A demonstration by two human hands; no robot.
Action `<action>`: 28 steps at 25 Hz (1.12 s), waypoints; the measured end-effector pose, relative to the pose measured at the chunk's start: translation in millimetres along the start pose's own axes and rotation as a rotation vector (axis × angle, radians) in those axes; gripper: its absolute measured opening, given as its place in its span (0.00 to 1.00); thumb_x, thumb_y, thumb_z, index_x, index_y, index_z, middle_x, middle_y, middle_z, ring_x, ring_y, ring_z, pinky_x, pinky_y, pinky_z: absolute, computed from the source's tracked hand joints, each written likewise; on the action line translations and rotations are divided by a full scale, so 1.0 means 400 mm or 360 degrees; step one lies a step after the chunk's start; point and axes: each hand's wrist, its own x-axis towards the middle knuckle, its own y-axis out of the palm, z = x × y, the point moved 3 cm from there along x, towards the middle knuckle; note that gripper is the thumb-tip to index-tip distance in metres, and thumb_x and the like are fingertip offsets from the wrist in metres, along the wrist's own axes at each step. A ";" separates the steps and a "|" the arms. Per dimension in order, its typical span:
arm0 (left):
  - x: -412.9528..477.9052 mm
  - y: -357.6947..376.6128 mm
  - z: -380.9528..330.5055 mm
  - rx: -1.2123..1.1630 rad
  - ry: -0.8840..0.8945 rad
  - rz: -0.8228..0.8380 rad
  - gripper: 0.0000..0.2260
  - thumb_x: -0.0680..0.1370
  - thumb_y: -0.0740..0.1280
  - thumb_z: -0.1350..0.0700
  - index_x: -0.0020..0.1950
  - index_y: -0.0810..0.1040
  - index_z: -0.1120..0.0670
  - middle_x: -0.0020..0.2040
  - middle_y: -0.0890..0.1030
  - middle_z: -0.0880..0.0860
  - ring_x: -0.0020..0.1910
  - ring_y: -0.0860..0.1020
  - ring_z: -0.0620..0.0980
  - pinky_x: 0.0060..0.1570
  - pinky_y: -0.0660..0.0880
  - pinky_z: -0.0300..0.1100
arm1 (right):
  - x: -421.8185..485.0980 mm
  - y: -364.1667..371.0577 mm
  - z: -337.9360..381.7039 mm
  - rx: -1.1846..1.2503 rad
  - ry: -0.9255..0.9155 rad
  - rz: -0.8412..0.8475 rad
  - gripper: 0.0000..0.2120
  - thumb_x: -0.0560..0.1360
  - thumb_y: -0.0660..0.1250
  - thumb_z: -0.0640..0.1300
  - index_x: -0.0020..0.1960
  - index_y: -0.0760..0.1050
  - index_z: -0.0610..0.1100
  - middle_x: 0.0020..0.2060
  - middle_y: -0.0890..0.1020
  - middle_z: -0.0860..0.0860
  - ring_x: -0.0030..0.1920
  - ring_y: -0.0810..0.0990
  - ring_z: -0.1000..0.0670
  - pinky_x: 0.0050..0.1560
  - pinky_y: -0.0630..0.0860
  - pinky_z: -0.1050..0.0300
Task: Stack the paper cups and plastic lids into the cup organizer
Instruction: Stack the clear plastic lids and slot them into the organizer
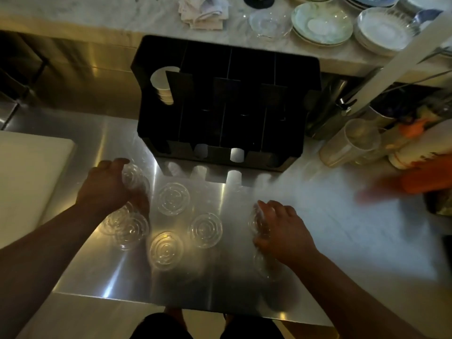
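Several clear plastic lids lay loose on the steel bench [318,216], approx. five flat ones between the arms: one [173,198] nearest the organizer, one [205,230] mid-bench, one [166,250] toward the front edge, and two overlapping [127,227] under the left forearm. Left hand [107,187] had its fingers curled round a lid [132,176], tilted up off the bench. Right hand [283,231] had fingers bent over another lid [256,222], w/ one more [265,265] partly under the wrist; whether that was one lid or a small stack, can't tell.

Black cup organizer [225,104] stood just behind the lids, slots mostly dark and seemingly empty. A stack of paper cups [163,85] sat in its far-left slot.

Further out: plates [322,23] and a folded cloth [203,11] on the marble shelf behind, tall clear glasses [352,143] at right, and a blurred orange-sleeved hand [381,192] of another person.

Risks, as judged: lids were thin and slick, so a loose grip could drop one or pick up two nested. The pair under the left forearm could get swept off. Dim slots made misaligned stacking likely, esp. w/ both hands loaded at once.
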 end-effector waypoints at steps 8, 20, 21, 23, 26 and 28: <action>-0.150 -0.023 0.045 -0.0064 -0.0175 -0.0168 0.44 0.64 0.85 0.45 0.76 0.71 0.50 0.70 0.75 0.64 0.68 0.74 0.68 0.68 0.73 0.61 | 0.004 -0.027 -0.013 0.0146 -0.0041 -0.0029 0.46 0.67 0.71 0.65 0.77 0.53 0.59 0.73 0.67 0.49 0.67 0.70 0.44 0.62 0.72 0.49; -0.196 0.024 0.130 -0.0053 0.0003 0.0146 0.44 0.63 0.83 0.40 0.77 0.71 0.44 0.70 0.74 0.60 0.63 0.78 0.65 0.61 0.77 0.57 | -0.157 -0.069 -0.003 0.0489 0.0314 -0.0450 0.26 0.64 0.74 0.66 0.52 0.66 0.57 0.52 0.73 0.54 0.49 0.71 0.54 0.41 0.66 0.67; -0.192 0.027 0.128 -0.0065 0.0012 0.0165 0.44 0.63 0.82 0.39 0.77 0.71 0.44 0.70 0.74 0.59 0.64 0.78 0.66 0.61 0.77 0.57 | -0.173 -0.061 0.000 0.0445 0.0348 -0.0442 0.25 0.64 0.74 0.66 0.50 0.66 0.57 0.51 0.73 0.54 0.49 0.69 0.54 0.40 0.65 0.66; -0.185 0.035 0.122 -0.0074 0.0015 0.0187 0.44 0.65 0.81 0.37 0.78 0.70 0.44 0.71 0.73 0.60 0.64 0.78 0.67 0.61 0.77 0.58 | -0.205 -0.038 0.007 0.0392 0.0368 -0.0415 0.24 0.65 0.76 0.64 0.49 0.67 0.56 0.53 0.73 0.54 0.52 0.67 0.54 0.41 0.66 0.63; -0.182 0.050 0.104 -0.0089 0.0048 0.0197 0.43 0.65 0.82 0.40 0.76 0.70 0.48 0.70 0.72 0.62 0.62 0.78 0.69 0.60 0.77 0.59 | -0.248 -0.003 0.016 0.0359 0.0300 -0.0425 0.23 0.66 0.77 0.62 0.50 0.68 0.54 0.56 0.75 0.52 0.55 0.69 0.50 0.45 0.69 0.56; -0.183 0.052 0.095 -0.0099 0.0085 0.0178 0.42 0.65 0.83 0.43 0.75 0.72 0.52 0.68 0.74 0.63 0.63 0.77 0.68 0.61 0.75 0.59 | -0.268 0.017 0.020 0.0398 0.0278 -0.0439 0.25 0.65 0.76 0.61 0.52 0.69 0.52 0.55 0.75 0.52 0.53 0.70 0.49 0.45 0.69 0.55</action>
